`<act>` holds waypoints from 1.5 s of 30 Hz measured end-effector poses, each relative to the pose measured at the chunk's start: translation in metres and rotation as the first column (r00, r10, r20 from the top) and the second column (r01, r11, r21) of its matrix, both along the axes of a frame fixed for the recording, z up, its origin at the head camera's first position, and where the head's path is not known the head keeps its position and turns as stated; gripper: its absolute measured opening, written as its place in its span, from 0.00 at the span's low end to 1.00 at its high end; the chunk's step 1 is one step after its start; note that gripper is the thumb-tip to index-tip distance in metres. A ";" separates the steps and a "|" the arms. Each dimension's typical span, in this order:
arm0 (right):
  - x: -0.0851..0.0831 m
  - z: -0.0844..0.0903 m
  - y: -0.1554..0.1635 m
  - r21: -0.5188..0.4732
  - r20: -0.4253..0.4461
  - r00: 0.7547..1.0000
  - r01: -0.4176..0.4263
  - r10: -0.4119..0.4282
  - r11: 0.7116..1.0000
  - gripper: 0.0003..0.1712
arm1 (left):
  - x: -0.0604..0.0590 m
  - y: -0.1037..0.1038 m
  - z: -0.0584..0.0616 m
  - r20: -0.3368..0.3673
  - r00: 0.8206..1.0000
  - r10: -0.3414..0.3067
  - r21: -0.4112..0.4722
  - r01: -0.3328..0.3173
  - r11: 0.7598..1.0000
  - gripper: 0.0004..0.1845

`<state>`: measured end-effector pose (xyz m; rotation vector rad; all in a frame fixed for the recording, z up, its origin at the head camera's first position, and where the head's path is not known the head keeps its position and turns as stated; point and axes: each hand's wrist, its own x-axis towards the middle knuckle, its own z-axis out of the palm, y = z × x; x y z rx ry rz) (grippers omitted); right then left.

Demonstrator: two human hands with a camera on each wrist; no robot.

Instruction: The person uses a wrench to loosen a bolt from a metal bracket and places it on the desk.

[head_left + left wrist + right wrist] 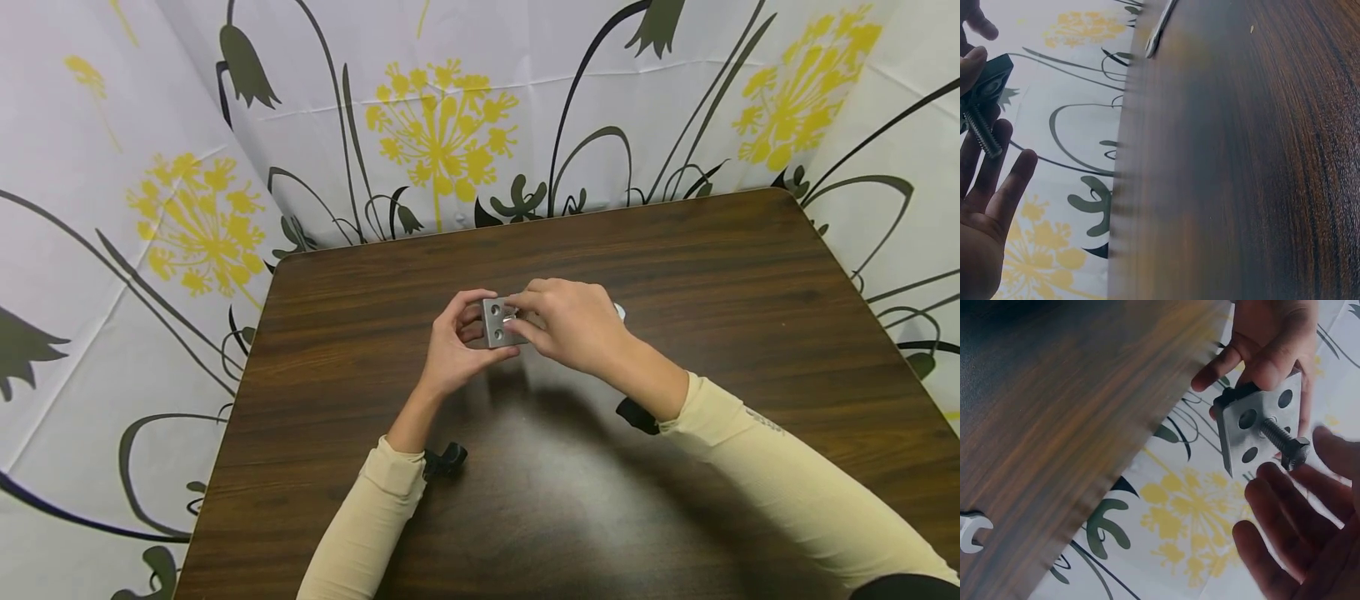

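Left hand [453, 346]: it holds the plate [498, 322] by its edges, thumb on the near side and the other fingers curled round the left and far side. In the right wrist view the thumb and one finger pinch the plate's upper corner.
Right hand [573, 325]: it is at the right side of the plate, touching it in the head view. The fingertips are at the bolt [510, 315], but in this view I cannot tell how firmly they pinch it. In the right wrist view the fingers [1285, 506] are loosely spread just beside the bolt head, with a small gap visible.
Plate: a small square grey metal piece with round holes, held above the middle of the table [675, 267], a little toward the far side.
Bolt: it passes through the central hole of the plate. In the right wrist view the hexagonal head [1295, 452] points toward the right hand. In the left wrist view the threaded end [982, 134] sticks out on the other side, over the left palm.
Wrench [971, 530]: a small white open-end one, lying flat on the table; in the head view only a pale bit shows behind the right hand.
Table: dark brown wood.
Curtain [450, 125]: white with yellow flowers and dark stems, around the table on the far, left and right sides.
Sleeves: pale yellow, on both arms.
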<state>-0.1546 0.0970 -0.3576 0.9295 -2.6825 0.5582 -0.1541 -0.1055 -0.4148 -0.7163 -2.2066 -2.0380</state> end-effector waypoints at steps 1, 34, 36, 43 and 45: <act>0.000 0.000 0.000 -0.009 0.008 1.000 0.018 -0.018 1.000 0.16 | 0.000 0.000 0.000 0.001 1.000 0.000 0.001 0.000 1.000 0.38; 0.001 0.000 0.001 0.005 0.030 0.999 -0.039 0.039 0.999 0.13 | 0.001 0.000 0.002 0.005 1.000 0.021 -0.006 -0.021 1.000 0.37; 0.001 0.000 0.001 0.004 0.010 0.999 -0.049 0.049 0.999 0.14 | 0.001 0.000 0.002 0.002 1.000 0.018 -0.005 -0.018 1.000 0.37; 0.001 0.001 0.001 -0.012 0.060 0.997 0.058 -0.057 0.998 0.16 | 0.000 0.001 0.003 0.001 1.000 0.016 -0.010 -0.016 1.000 0.37; 0.001 0.001 0.001 -0.005 0.059 0.998 0.027 -0.026 1.000 0.13 | 0.000 0.001 0.003 0.004 1.000 0.016 -0.010 -0.016 1.000 0.38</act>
